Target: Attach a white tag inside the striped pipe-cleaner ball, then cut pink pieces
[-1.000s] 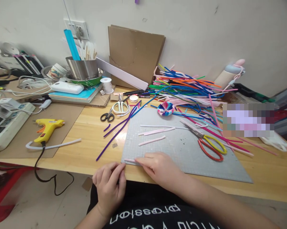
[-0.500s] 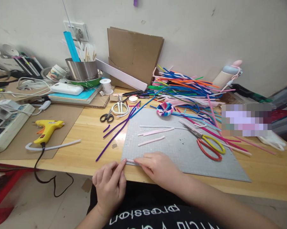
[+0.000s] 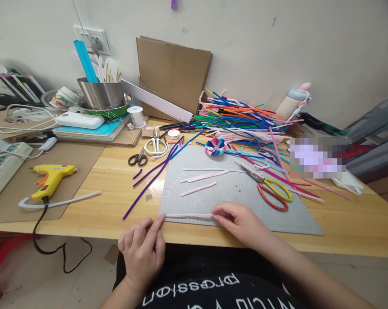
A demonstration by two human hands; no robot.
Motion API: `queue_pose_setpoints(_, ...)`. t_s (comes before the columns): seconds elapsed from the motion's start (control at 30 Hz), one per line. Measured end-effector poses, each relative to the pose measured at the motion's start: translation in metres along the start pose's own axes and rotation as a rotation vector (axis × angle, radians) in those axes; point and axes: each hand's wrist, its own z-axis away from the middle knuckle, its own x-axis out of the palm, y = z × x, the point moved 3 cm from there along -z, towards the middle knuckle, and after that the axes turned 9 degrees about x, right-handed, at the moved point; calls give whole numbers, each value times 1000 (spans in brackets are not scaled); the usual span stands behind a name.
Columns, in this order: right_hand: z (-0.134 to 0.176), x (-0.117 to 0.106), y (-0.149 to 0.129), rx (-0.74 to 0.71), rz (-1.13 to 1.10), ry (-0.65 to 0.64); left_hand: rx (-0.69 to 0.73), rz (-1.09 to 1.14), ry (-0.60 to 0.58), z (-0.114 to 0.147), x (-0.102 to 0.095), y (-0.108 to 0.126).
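A pale pink pipe cleaner [image 3: 189,215] lies straight along the front edge of the grey cutting mat [image 3: 197,201]. My left hand [image 3: 142,246] has its fingers curled, and its index fingertip presses the strip's left end at the mat's corner. At the other end my right hand [image 3: 242,221] is closed, pinching the strip between thumb and index finger. Behind it rest a short pink pipe cleaner piece [image 3: 198,189] and a longer folded-looking pink piece [image 3: 208,175]. Scissors [image 3: 264,184] with yellow and red handles lie partly spread on the mat's right.
A heap of coloured pipe cleaners [image 3: 242,116] fills the back, beside a round striped piece [image 3: 215,146]. Purple pipe cleaners [image 3: 153,184] lie left of the mat, near black scissors [image 3: 138,160]. A yellow glue gun [image 3: 53,178] with a hanging cord sits on cardboard at left.
My right hand has slid right along the pipe cleaner, so a much longer stretch shows between my hands. My left hand stays at the mat's corner. The view has shifted slightly.
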Motion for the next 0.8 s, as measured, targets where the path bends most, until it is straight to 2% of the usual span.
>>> queue_pose_setpoints(0.13, 4, -4, 6, 54, -22, 17, 15, -5, 37, -1, 0, 0)
queue_pose_setpoints(0.4, 10, -6, 9, -125, 19, 59, 17, -4, 37, -1, 2, -1)
queue_pose_setpoints(0.8, 17, -6, 10, -178, 54, 53, 26, -19, 30, 0, 3, -1)
